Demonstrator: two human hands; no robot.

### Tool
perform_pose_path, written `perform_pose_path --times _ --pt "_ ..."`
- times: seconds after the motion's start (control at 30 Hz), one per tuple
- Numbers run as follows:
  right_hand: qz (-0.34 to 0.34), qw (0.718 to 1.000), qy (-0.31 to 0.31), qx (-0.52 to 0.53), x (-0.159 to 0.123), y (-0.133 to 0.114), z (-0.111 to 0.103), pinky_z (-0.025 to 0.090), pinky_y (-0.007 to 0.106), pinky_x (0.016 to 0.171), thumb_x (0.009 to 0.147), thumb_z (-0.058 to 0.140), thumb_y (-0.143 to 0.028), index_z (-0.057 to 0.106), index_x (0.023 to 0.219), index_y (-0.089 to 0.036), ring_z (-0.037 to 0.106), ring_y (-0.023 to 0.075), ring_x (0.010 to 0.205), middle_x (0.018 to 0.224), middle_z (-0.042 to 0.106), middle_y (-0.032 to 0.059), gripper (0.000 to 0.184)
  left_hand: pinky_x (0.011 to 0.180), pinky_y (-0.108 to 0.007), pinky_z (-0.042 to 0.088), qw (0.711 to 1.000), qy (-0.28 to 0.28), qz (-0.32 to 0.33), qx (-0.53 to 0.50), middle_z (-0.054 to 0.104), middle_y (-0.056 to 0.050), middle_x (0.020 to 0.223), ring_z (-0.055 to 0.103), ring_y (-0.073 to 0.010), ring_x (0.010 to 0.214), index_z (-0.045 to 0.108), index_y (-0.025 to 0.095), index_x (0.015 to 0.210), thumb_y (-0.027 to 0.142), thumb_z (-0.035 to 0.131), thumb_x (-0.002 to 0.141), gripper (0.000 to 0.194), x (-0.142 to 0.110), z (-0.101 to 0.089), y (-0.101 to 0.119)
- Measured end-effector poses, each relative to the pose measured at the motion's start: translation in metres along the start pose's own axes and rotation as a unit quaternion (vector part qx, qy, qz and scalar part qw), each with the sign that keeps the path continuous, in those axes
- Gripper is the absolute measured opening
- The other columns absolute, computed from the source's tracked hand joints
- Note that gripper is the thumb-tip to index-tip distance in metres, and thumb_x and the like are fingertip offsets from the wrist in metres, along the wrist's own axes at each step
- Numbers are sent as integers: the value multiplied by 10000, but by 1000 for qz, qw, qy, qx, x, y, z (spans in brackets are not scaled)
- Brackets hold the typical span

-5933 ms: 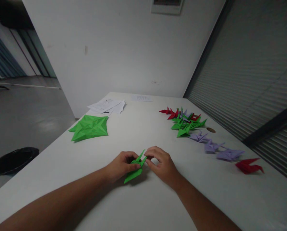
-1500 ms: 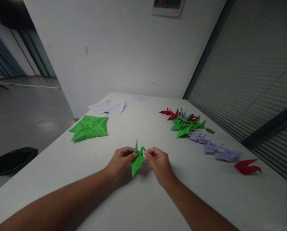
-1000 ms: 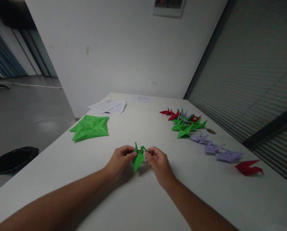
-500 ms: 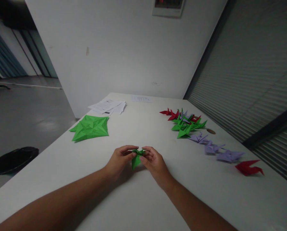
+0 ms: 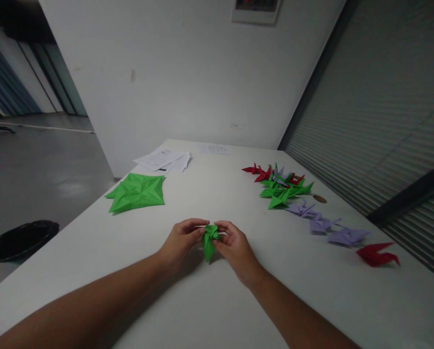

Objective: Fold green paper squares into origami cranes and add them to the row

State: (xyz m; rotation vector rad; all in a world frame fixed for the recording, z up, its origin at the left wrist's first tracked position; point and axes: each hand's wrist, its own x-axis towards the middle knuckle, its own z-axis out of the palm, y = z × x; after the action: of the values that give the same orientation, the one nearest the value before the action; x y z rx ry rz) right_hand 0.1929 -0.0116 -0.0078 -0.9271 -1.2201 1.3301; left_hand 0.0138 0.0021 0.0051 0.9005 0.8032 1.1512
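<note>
Between my two hands, just above the white table [image 5: 217, 300], is a small piece of folded green paper [image 5: 209, 242] with layered folds at the top and a point hanging toward me. My left hand [image 5: 182, 242] pinches its left side between thumb and fingers. On the other side my right hand [image 5: 237, 247] grips its right edge, thumb in front and fingers behind. The fingertips hide part of the paper's edges.
Creased green sheets [image 5: 139, 193] lie at the left, with printed papers [image 5: 164, 160] behind them. Several green cranes [image 5: 282, 194] cluster at the right among red and purple ones. A purple crane [image 5: 348, 236] and a red crane [image 5: 377, 254] sit nearer. A black-lined bin [image 5: 21, 240] stands on the floor.
The folded green paper has turned between my fingers: its layered top now faces me more, and its point hangs a little lower and further right. Both hands have stayed nearly in place.
</note>
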Motion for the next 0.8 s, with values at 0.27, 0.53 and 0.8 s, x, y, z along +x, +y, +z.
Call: perform_pose_path --times 0.27,0.53,0.8 --pt "10 1000 -20 -1 -1 -5 3 547 244 681 735 839 -225 620 1141 -233 681 123 765 1096 693 29 461 716 -272 512 1000 16 1 -12 706 -23 923 668 -147 779 670 183 917 265 919 678 355 -1 0 2" --pt "34 998 -42 6 -4 -6 3 577 309 740 725 880 -305 607 1182 -244 707 174 820 1010 712 16 535 693 -255 492 1000 25 -6 -15 676 -8 949 656 -132 777 611 186 869 231 894 672 349 -1 1 3" --pt "23 998 -60 -10 -4 -4 -2 563 356 861 716 893 -316 690 1092 -220 703 210 966 1078 734 54 438 669 -243 476 1000 11 -5 -22 666 5 893 637 -122 749 613 186 864 235 880 697 318 1 0 -1"
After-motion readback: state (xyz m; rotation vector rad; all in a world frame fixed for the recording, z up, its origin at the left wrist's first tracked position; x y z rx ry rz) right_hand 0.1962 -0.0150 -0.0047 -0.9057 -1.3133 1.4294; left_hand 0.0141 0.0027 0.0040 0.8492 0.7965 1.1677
